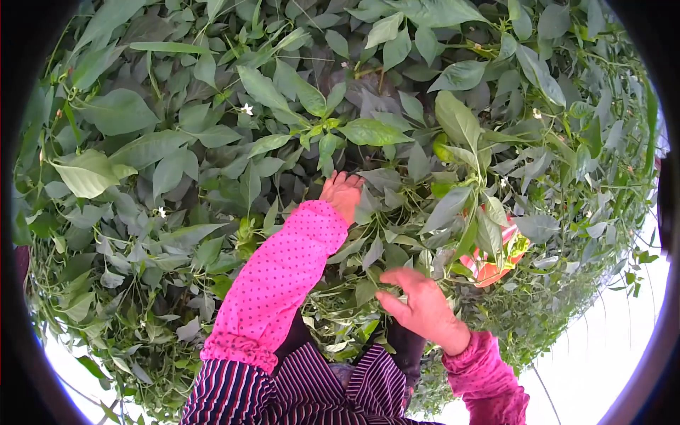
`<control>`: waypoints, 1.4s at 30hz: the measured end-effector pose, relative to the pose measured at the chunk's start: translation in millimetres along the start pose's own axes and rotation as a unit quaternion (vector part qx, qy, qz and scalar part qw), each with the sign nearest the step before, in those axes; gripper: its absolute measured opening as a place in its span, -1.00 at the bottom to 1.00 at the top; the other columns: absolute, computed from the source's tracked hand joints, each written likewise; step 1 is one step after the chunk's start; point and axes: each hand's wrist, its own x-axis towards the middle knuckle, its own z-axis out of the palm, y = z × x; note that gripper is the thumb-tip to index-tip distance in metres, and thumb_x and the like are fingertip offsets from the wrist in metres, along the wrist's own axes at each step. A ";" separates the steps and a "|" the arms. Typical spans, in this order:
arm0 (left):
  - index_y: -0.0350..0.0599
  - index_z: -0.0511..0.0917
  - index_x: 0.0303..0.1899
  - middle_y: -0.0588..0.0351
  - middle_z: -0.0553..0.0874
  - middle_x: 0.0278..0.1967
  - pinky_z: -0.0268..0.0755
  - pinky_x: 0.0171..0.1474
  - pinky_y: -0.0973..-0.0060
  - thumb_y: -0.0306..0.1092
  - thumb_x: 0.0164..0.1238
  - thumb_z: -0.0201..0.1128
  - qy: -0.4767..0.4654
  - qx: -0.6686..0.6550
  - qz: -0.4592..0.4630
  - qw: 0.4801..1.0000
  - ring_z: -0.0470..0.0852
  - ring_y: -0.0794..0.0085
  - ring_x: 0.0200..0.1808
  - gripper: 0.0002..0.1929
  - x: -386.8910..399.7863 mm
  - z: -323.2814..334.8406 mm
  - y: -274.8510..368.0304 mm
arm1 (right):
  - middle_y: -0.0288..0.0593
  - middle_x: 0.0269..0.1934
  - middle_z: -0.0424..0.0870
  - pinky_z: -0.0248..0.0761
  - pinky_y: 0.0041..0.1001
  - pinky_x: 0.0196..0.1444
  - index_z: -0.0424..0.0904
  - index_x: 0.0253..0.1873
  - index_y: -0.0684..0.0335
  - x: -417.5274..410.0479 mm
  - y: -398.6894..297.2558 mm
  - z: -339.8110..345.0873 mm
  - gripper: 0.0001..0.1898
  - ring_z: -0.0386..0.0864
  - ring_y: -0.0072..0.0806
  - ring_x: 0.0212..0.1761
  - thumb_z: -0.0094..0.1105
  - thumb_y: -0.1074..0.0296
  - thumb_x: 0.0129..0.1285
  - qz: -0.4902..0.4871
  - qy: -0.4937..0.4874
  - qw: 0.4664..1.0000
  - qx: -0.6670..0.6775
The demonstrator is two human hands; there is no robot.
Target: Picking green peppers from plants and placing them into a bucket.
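My left hand (342, 195), in a pink dotted sleeve cover, reaches into the foliage of pepper plants. Leaves and shade surround its fingertips, so whether it grips anything is hidden. Lower and to the right, my right hand (425, 307) is over the plants with thumb and forefinger apart; nothing shows between them. A green leaf (365, 291) is just left of those fingers. A pale green pepper (442, 147) hangs among leaves to the upper right of my left hand. Yellow-green peppers (516, 248) show in a red and white container (491, 275), partly covered by leaves.
Dense pepper leaves surround both hands on every side. A leafy stem (481, 170) rises in front of the container. Small white flowers (246, 109) dot the plants. My dark-clad legs (405, 345) stand against the foliage at the bottom.
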 end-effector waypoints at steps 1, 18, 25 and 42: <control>-0.19 0.34 0.21 0.02 0.43 0.16 -0.03 0.37 0.14 -0.13 0.12 0.16 0.001 0.000 0.004 1.000 0.26 0.09 0.28 -0.40 -0.7 0.1 -1.2 | 0.06 -0.24 0.55 0.42 -0.19 -0.13 0.49 -0.16 0.32 29.8 -10.2 -11.7 -0.73 0.52 -0.01 -0.17 0.17 0.23 0.16 -0.087 0.047 0.995 -0.015; -0.07 0.49 0.03 0.14 0.51 0.08 0.25 0.16 0.08 -0.33 0.15 0.09 0.031 -0.122 0.003 0.992 0.34 0.16 0.24 -0.64 5.1 -15.2 12.0 | -0.01 0.05 0.47 0.25 -0.04 0.10 0.25 0.25 0.21 122.7 126.4 -47.5 -0.42 0.38 -0.07 0.14 0.11 0.10 0.17 0.140 -0.013 0.933 -0.330; -0.21 0.55 -0.19 -0.03 0.60 -0.20 0.44 -0.15 0.21 -0.45 0.05 0.16 0.235 -0.179 0.043 0.954 0.54 0.04 -0.12 -0.77 39.0 -60.3 46.4 | -0.02 -0.08 0.52 0.31 -0.15 -0.07 0.33 0.21 0.27 103.7 119.2 -33.2 -0.43 0.47 -0.14 -0.01 0.13 0.20 0.08 0.099 0.065 0.934 -0.338; -0.04 0.55 -0.13 0.07 0.59 -0.12 0.32 -0.03 0.21 -0.11 0.25 -0.05 -0.248 -0.067 0.142 0.956 0.52 0.18 -0.04 -0.68 106.7 -23.8 120.5 | 0.15 0.15 0.38 0.18 -0.07 0.20 0.40 0.13 0.34 33.0 34.5 -46.8 -0.50 0.29 0.01 0.25 0.10 0.17 0.13 -0.106 -0.087 0.942 -0.307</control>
